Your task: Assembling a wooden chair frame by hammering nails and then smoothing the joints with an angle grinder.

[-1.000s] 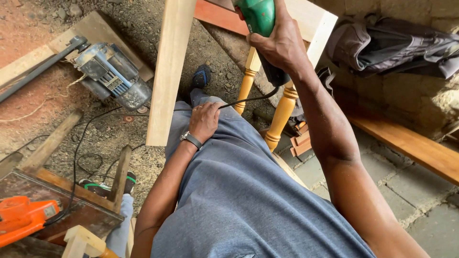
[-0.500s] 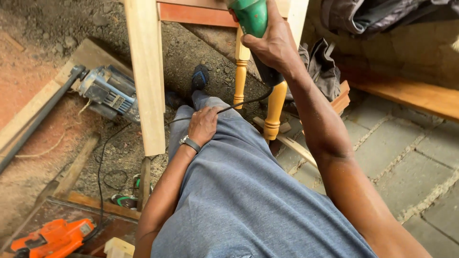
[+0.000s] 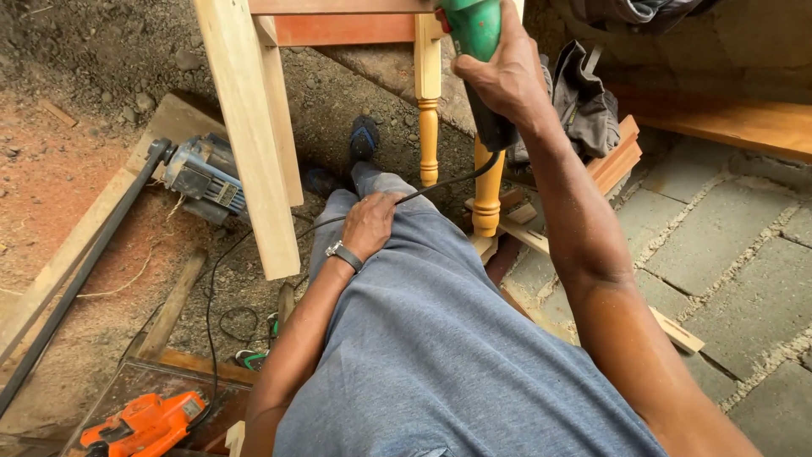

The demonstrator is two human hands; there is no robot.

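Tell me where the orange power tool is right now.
The orange power tool lies at the bottom left of the head view, on a wooden board by the person's left elbow, well below the blue-grey machine.

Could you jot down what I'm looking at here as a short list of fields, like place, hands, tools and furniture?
Place: outdoor workshop, dirt ground and paving stones
Right hand: grips a green power tool against the wooden frame
Left hand: rests on the thigh, by the black cord
Furniture: turned yellow leg
Other tools: blue-grey saw, orange tool
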